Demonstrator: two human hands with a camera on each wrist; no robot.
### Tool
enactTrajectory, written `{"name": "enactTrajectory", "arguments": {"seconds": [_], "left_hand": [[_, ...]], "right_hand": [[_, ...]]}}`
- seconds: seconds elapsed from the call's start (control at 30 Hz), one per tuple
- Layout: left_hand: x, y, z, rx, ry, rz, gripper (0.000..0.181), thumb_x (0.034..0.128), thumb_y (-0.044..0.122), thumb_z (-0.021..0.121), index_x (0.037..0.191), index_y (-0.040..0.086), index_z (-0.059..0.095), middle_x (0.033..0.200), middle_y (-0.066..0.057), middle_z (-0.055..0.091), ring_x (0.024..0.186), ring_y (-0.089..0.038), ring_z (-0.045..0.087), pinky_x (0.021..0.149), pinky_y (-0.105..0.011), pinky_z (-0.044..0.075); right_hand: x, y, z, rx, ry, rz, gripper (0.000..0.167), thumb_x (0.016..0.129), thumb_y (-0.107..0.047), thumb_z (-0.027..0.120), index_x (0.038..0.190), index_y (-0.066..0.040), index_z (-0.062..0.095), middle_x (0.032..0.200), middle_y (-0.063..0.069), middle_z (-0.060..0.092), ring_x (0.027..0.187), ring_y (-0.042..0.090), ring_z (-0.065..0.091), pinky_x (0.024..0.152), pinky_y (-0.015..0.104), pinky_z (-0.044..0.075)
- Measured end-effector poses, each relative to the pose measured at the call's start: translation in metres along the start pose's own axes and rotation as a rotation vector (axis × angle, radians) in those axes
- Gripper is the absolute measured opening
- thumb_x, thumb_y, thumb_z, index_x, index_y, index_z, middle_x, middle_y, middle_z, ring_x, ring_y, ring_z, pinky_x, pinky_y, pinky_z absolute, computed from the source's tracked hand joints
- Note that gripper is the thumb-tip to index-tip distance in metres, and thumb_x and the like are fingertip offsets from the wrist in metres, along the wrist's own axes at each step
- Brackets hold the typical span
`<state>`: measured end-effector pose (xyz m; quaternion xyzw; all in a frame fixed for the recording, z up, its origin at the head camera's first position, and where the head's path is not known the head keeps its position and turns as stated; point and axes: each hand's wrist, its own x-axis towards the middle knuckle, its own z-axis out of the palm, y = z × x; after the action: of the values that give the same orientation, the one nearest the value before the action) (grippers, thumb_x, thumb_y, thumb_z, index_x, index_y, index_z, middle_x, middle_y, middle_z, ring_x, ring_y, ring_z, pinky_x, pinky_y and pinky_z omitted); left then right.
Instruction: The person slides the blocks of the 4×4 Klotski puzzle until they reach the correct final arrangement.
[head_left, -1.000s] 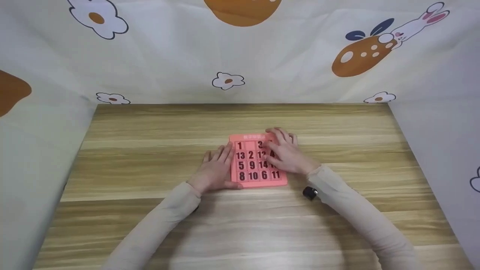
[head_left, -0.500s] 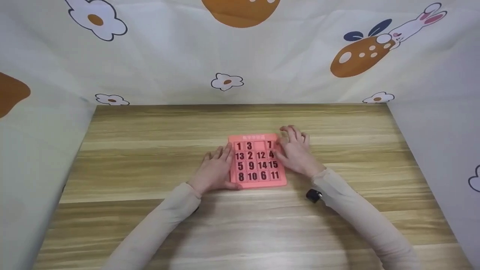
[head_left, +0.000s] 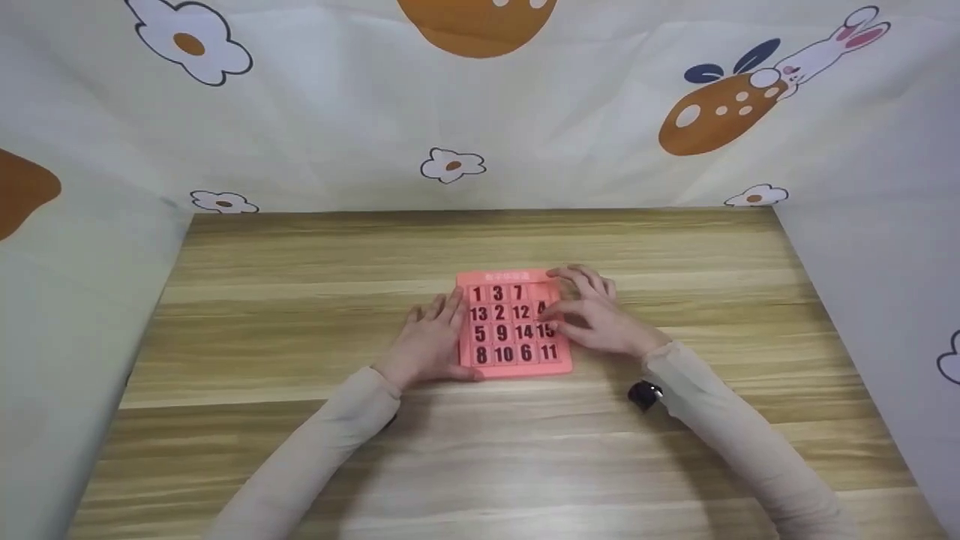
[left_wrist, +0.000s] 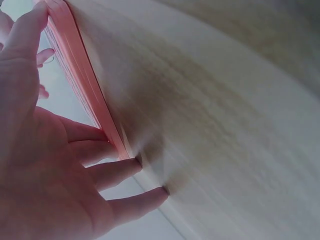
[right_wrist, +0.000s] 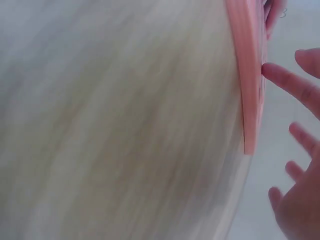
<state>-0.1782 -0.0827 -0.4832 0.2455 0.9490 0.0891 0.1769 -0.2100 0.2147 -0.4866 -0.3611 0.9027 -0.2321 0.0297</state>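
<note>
A pink number slide puzzle [head_left: 525, 371] lies flat on the table. Its top row reads 1, 3, 7, and the vacant cell is at the top right. My left hand [head_left: 427, 346] rests along the puzzle's left side, fingers extended and thumb on the near left corner. In the left wrist view, that thumb and some fingertips touch the pink edge, while other fingertips rest on the table. Over the right side is my right hand [head_left: 604, 319], loosely bent, with a fingertip at the 4 tile [head_left: 541, 308], which is partly covered. The right wrist view shows one finger touching the puzzle's face.
The wood-grain table [head_left: 315, 262] spreads around the puzzle. A pale cloth wall [head_left: 337, 112] printed with flowers and orange fruit shapes stands behind, with side walls left and right. A small black device [head_left: 645, 394] sits at the right cuff.
The 3 tile slid left, then the 7 tile slid left, so the vacant cell moved to the top right. My right hand shifted right, then down toward the 4 tile. The left hand stayed.
</note>
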Motion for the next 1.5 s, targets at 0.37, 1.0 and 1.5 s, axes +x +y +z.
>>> {"name": "enactTrajectory", "arguments": {"seconds": [0.37, 1.0, 1.5], "left_hand": [[0.001, 0.000, 0.000, -0.010, 0.024, -0.005, 0.127, 0.0667, 0.070, 0.071, 0.153, -0.002, 0.013, 0.159, -0.018, 0.004, 0.142, -0.041, 0.014, 0.111, -0.061, 0.017], [0.000, 0.000, 0.002, -0.030, 0.024, -0.002, 0.125, 0.0690, 0.068, 0.072, 0.153, -0.002, 0.012, 0.159, -0.018, 0.004, 0.142, -0.041, 0.013, 0.111, -0.061, 0.015], [0.000, 0.001, 0.001, 0.009, -0.004, -0.008, 0.125, 0.0695, 0.072, 0.067, 0.153, -0.001, 0.010, 0.159, -0.017, 0.001, 0.142, -0.041, 0.012, 0.111, -0.060, 0.015]], "right_hand": [[0.007, -0.015, 0.004, -0.089, -0.085, -0.035, 0.042, 0.096, -0.034, 0.057, 0.136, -0.021, 0.058, 0.157, 0.017, 0.018, 0.140, 0.043, 0.011, 0.108, 0.063, 0.012], [0.017, -0.012, 0.010, -0.099, -0.030, 0.019, 0.046, 0.097, -0.032, 0.054, 0.139, -0.013, 0.054, 0.155, 0.019, 0.022, 0.139, 0.043, 0.016, 0.107, 0.063, 0.014], [0.003, -0.013, 0.012, -0.107, 0.130, 0.070, 0.034, 0.092, -0.027, 0.063, 0.118, -0.006, 0.064, 0.148, 0.024, 0.031, 0.137, 0.045, 0.019, 0.104, 0.060, 0.016]]}}
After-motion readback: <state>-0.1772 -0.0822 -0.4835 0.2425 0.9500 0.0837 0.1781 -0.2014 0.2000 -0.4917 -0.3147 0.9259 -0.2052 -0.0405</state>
